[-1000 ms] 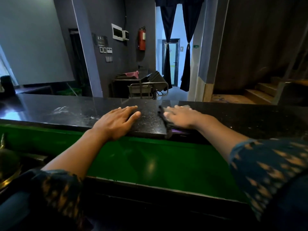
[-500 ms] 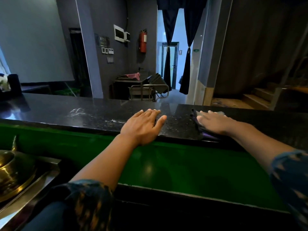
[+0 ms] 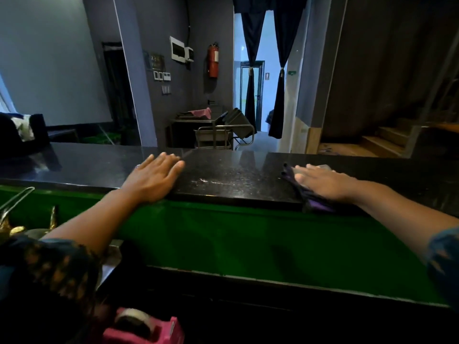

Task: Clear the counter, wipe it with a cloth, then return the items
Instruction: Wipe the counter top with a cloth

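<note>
1. The counter (image 3: pixel 236 175), a long black polished slab across the middle of the frame above a green front panel, is the largest thing here. Over the last second the wiping has travelled to the right along it: the cloth sat near the centre of the frame a second ago and now lies at centre right, well apart from the other hand. I judge the wiping step is under way, with the stretch further right not yet covered and the items not yet returned.

2. The right hand (image 3: pixel 323 181), at centre right, lies flat on the cloth with straight fingers, pressing it to the slab rather than gripping it.

3. The left hand (image 3: pixel 152 178), left of centre, rests palm down on the counter's near edge, fingers straight and together, holding nothing; it seems to brace the body.

4. The cloth (image 3: pixel 315 206), dark purple, is under the right hand, one corner drooping over the near edge.

5. A pink tape dispenser (image 3: pixel 146 330) sits at the bottom left, below the counter.
</note>
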